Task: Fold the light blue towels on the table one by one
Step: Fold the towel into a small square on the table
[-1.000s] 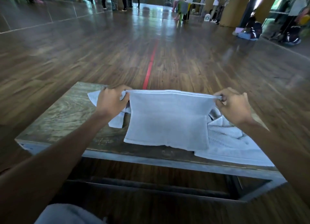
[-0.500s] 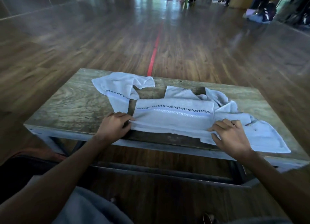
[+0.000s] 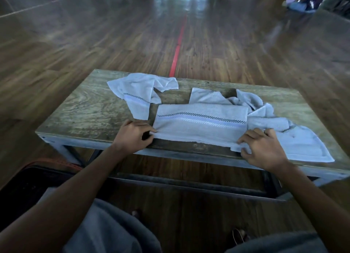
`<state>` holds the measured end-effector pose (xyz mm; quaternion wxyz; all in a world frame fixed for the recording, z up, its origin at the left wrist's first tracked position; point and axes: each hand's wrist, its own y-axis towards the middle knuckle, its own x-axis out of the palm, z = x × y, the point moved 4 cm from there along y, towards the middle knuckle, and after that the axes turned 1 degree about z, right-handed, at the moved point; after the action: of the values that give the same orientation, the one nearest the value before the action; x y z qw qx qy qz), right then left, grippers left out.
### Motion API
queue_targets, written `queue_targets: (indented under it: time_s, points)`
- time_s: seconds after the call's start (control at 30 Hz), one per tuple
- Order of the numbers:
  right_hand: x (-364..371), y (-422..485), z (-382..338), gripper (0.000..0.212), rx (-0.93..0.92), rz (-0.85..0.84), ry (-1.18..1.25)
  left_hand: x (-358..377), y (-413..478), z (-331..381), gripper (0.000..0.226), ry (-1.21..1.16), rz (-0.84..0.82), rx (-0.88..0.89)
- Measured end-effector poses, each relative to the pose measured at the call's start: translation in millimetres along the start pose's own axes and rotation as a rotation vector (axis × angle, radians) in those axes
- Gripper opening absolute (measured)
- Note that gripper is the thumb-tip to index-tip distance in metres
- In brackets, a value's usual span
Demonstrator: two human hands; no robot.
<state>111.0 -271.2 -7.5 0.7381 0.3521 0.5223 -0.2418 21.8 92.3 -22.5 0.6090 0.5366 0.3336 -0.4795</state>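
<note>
Hands (image 3: 198,141) pinch towel (image 3: 200,124) near corners — at table (image 3: 91,108) front edge.

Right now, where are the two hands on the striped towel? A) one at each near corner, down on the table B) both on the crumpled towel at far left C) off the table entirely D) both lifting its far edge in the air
A: the left hand and right hand each pinch a near corner of the striped towel, which lies flat on the table.
</note>
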Motion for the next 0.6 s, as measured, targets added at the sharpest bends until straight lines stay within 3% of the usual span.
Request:
queue_targets:
  time_s: [0.1, 0.2, 0.3, 0.4, 0.6]
  points:
    - [2, 3, 0, 0.033, -0.025, -0.015, -0.033, 0, 2, 1, 0.033, 0.024, -0.016, 0.06]
    - [7, 7, 3, 0.015, -0.046, -0.015, -0.058, 2, 7, 0, 0.032, 0.083, -0.004, 0.144]
    - [9, 10, 5, 0.019, -0.037, 0.04, -0.079, 4, 13, 0, 0.03, 0.152, 0.056, 0.229]
    - [5, 14, 5, 0.038, -0.007, 0.125, -0.06, 3, 20, 5, 0.024, 0.212, 0.168, 0.285]
    - [-13, 18, 14, 0.029, 0.053, 0.283, -0.026, -19, 27, 8, 0.018, 0.215, 0.364, 0.26]
